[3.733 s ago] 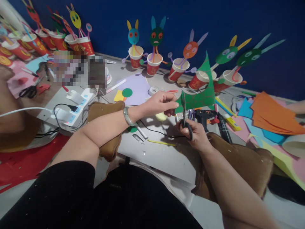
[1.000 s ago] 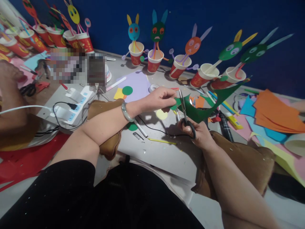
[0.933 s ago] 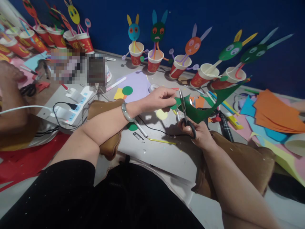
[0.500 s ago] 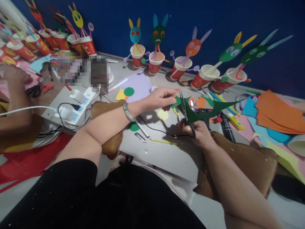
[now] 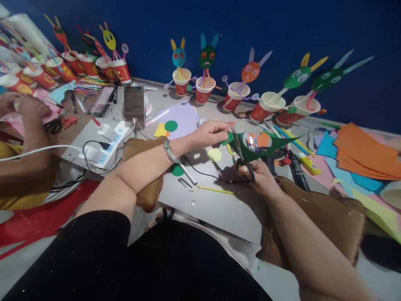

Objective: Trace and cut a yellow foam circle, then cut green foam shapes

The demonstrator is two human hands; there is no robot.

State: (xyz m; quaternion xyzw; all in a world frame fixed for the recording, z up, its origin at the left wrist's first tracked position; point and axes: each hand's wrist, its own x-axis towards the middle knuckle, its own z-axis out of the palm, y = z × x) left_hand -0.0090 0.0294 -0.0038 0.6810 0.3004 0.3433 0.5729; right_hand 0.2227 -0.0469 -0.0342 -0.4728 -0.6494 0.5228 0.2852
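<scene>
My left hand (image 5: 210,133) pinches the left end of a piece of dark green paper (image 5: 278,146) between thumb and fingers. A rounded hole is cut out of the paper, and its right end tapers to a point. My right hand (image 5: 258,175) is closed around the black handles of a pair of scissors (image 5: 238,146), whose blades cross the paper close to my left fingers. Beneath them on the table lie a pale yellow paper circle (image 5: 214,155), a yellow pencil (image 5: 216,190) and a white pen (image 5: 188,173). A green paper circle (image 5: 171,126) rests on purple paper (image 5: 184,119).
Paper cups with paper rabbit figures, such as a red cup (image 5: 205,96), line the blue wall. A white power strip (image 5: 103,152) with cords sits at left, near another person's hands (image 5: 31,106). Orange sheets (image 5: 363,154) are stacked at right. Brown cushions (image 5: 316,217) lie along the table edge.
The view has tilted slightly, so the cups appear lower. Both hands keep their hold on the green paper and the scissors; the paper has shifted a little against the blades.
</scene>
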